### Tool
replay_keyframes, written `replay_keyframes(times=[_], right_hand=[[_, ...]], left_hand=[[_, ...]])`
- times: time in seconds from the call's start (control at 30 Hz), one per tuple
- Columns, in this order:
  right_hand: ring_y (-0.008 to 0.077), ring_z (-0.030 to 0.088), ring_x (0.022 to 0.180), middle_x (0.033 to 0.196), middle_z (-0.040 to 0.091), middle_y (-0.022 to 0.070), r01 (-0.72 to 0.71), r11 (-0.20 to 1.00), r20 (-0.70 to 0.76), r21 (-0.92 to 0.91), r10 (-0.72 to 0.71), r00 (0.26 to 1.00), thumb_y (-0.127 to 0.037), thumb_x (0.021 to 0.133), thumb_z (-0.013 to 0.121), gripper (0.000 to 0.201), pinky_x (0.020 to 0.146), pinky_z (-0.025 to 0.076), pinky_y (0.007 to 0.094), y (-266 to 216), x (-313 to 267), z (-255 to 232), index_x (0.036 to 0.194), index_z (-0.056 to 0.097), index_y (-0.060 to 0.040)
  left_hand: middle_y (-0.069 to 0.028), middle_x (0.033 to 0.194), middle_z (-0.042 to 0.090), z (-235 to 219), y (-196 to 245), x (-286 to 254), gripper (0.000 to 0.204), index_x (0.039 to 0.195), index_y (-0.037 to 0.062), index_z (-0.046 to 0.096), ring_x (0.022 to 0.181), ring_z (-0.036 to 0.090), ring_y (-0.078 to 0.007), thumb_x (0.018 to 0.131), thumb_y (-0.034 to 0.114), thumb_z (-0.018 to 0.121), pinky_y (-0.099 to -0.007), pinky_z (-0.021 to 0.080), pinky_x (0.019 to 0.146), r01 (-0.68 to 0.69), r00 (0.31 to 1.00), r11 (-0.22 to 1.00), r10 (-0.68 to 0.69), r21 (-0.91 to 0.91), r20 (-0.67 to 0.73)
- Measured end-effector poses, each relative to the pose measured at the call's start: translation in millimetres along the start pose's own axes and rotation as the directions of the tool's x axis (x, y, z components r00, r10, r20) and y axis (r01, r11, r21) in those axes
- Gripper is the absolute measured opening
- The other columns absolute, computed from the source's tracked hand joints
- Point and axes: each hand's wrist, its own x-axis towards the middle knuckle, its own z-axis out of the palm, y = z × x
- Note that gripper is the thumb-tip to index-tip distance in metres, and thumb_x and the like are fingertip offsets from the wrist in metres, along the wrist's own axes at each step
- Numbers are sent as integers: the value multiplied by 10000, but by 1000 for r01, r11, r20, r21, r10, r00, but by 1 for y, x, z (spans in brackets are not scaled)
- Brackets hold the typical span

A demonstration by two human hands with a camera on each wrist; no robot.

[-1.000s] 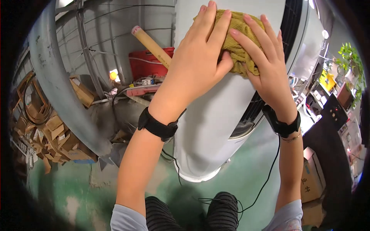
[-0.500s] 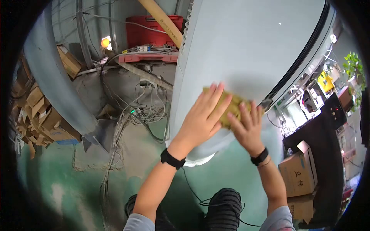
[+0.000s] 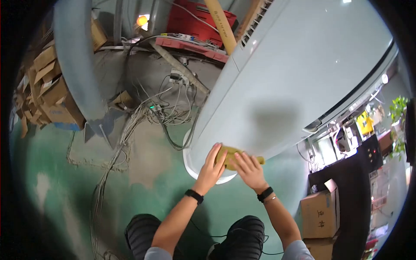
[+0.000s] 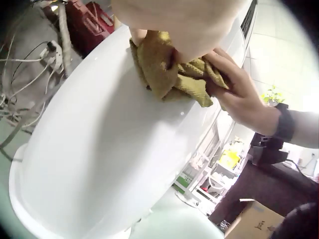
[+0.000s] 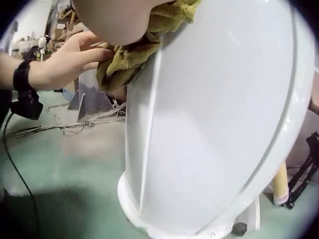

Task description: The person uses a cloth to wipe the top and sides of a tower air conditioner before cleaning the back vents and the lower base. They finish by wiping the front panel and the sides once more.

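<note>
A yellow-green cloth (image 3: pixel 232 158) lies bunched against the low front of a tall white appliance (image 3: pixel 260 95) with a smooth, curved casing. My left hand (image 3: pixel 211 167) presses on the left part of the cloth, its fingers extended over it. On the right part rests my right hand (image 3: pixel 251 171), fingers fairly straight and angled toward the left hand. Folds of the cloth stick out below the hands in the left wrist view, where the right hand (image 4: pixel 241 97) shows at its edge. In the right wrist view the left hand (image 5: pixel 67 62) is beside the cloth (image 5: pixel 124 64).
Left of the appliance, cables (image 3: pixel 173 112) tangle on the floor near a power strip (image 3: pixel 180 77). A red case (image 3: pixel 186 19) and a yellow tube (image 3: pixel 220 26) stand behind. Flattened cardboard (image 3: pixel 56 95) is piled far left beyond a grey post (image 3: pixel 78 56). A cardboard box (image 3: pixel 318 214) sits at right.
Both hands have slid the cloth down the appliance, from high on its front to near its base. The head view has shifted with them, showing more floor and cables.
</note>
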Motion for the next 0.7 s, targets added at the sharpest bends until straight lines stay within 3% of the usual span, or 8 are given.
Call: replay_keyframes(times=[0.1, 0.17, 0.23, 0.3, 0.37, 0.4, 0.57, 0.7], right_hand=[[259, 444, 1327, 1459, 458, 59, -83, 995, -177, 55, 92, 980, -140, 864, 562, 439, 1088, 360, 432, 45, 42, -45, 1298, 606, -193], [332, 462, 1299, 1458, 453, 97, -90, 992, -327, 88, 114, 938, -102, 836, 604, 438, 1054, 399, 469, 83, 77, -80, 1270, 630, -156], [410, 442, 1302, 1455, 433, 174, -194, 981, -370, 28, 190, 909, -12, 789, 621, 489, 1048, 402, 496, 111, 117, -125, 1261, 640, -137], [418, 401, 1338, 1466, 417, 175, -202, 977, -418, 60, 209, 884, 77, 755, 587, 614, 1064, 377, 491, 126, 151, -156, 1323, 586, -157], [371, 394, 1358, 1475, 416, 133, -198, 980, -387, 1, 183, 904, 70, 749, 579, 647, 1063, 377, 477, 123, 170, -157, 1346, 561, -179], [348, 388, 1367, 1478, 415, 118, -198, 979, -353, -47, 169, 920, 47, 763, 571, 632, 1061, 378, 470, 118, 174, -150, 1351, 554, -185], [290, 370, 1384, 1477, 416, 101, -104, 991, -90, -82, 96, 991, -101, 844, 513, 532, 1090, 354, 422, 48, 171, -83, 1375, 509, -143], [273, 388, 1363, 1472, 417, 101, -18, 1000, 80, -23, 20, 997, -146, 857, 508, 517, 1112, 336, 385, -12, 155, -13, 1370, 490, -79]], left_hand=[[-171, 1447, 380, -22, 22, 71, 589, 1362, 62, 494, 1359, 365, -385, 798, -24, 643, -474, 360, 1104, -186, 973, 979, 171, -81, -156], [-162, 1434, 403, -47, 47, 133, 628, 1377, 81, 480, 1356, 368, -390, 779, -41, 631, -481, 354, 1104, -304, 928, 952, 286, -43, -239], [-161, 1429, 412, -70, 67, 194, 668, 1396, 103, 461, 1358, 362, -393, 765, -49, 615, -487, 355, 1100, -385, 873, 922, 375, 30, -313], [-161, 1428, 422, -92, 76, 232, 665, 1411, 115, 446, 1355, 371, -387, 781, -54, 579, -465, 351, 1105, -407, 842, 905, 423, 121, -335], [-158, 1427, 434, -95, 59, 247, 640, 1413, 118, 443, 1344, 386, -385, 807, -56, 552, -449, 349, 1107, -423, 842, 904, 419, 65, -341], [-156, 1426, 440, -93, 49, 243, 627, 1415, 119, 442, 1339, 394, -384, 820, -56, 538, -441, 348, 1108, -427, 844, 904, 412, 36, -342], [-134, 1467, 419, -58, -28, 160, 566, 1432, 91, 406, 1355, 375, -389, 889, -46, 489, -439, 369, 1095, -130, 972, 986, 107, -102, -210], [-128, 1475, 414, -31, -79, 74, 596, 1450, 96, 382, 1370, 352, -386, 881, -50, 487, -429, 376, 1093, 154, 985, 979, -163, -135, -61]])
